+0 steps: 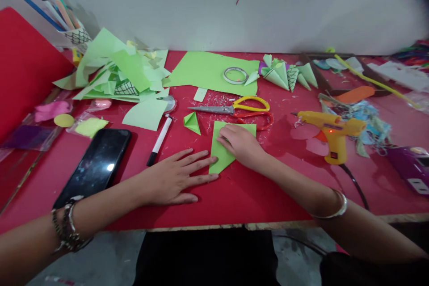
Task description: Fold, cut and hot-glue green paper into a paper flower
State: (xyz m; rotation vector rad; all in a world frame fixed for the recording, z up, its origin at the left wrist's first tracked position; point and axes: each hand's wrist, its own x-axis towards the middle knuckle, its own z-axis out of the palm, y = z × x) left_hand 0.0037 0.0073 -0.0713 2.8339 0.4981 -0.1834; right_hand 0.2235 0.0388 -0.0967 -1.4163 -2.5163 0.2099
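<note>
Dim, soft light; glare spots; slight blur.

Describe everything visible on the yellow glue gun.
The glue gun looks like yellow plastic, with a dark nozzle tip pointing left in the picture. A small red light glows on its body, and a dark switch-like patch shows low on the grip. It lies on the red tabletop, right of the scissors, grip toward the near edge, dark cable trailing from the grip's end. Neither hand touches it.
</note>
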